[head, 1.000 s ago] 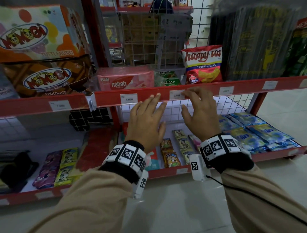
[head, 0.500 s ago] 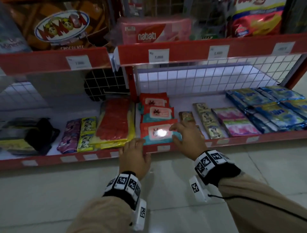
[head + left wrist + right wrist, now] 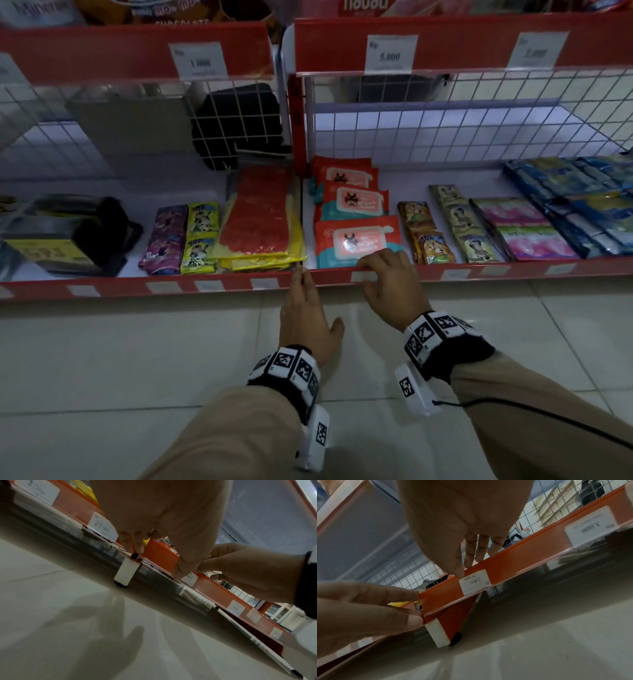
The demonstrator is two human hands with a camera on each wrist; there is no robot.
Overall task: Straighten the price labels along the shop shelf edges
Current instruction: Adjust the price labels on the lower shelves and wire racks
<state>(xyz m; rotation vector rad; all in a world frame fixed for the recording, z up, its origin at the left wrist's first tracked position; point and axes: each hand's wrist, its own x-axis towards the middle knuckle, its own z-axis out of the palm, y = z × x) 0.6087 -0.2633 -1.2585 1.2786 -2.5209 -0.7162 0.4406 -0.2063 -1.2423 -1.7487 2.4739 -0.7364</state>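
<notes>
Both hands are at the bottom shelf's red edge strip (image 3: 479, 270). My right hand (image 3: 376, 270) curls its fingers over the top of the strip (image 3: 522, 555), with the thumb on the front just above the white "2.000" price label (image 3: 473, 583). That label (image 3: 359, 277) sits almost under this hand. My left hand (image 3: 301, 284) reaches with straight fingers (image 3: 402, 592) to the strip's left end, at the joint between two shelf bays. A "25.000" label (image 3: 102, 526) hangs just left of it.
More white labels (image 3: 455, 274) line the strip to the right, with a "3.000" label (image 3: 590, 528) among them. Wet-wipe packs (image 3: 356, 240), sachets and red gloves (image 3: 260, 216) lie on the shelf. A white shelf foot (image 3: 439, 634) stands on the tiled floor (image 3: 137, 359).
Both hands have come down from the upper shelf edge to the bottom shelf edge, and the view has dropped with them. The right hand now grips the strip.
</notes>
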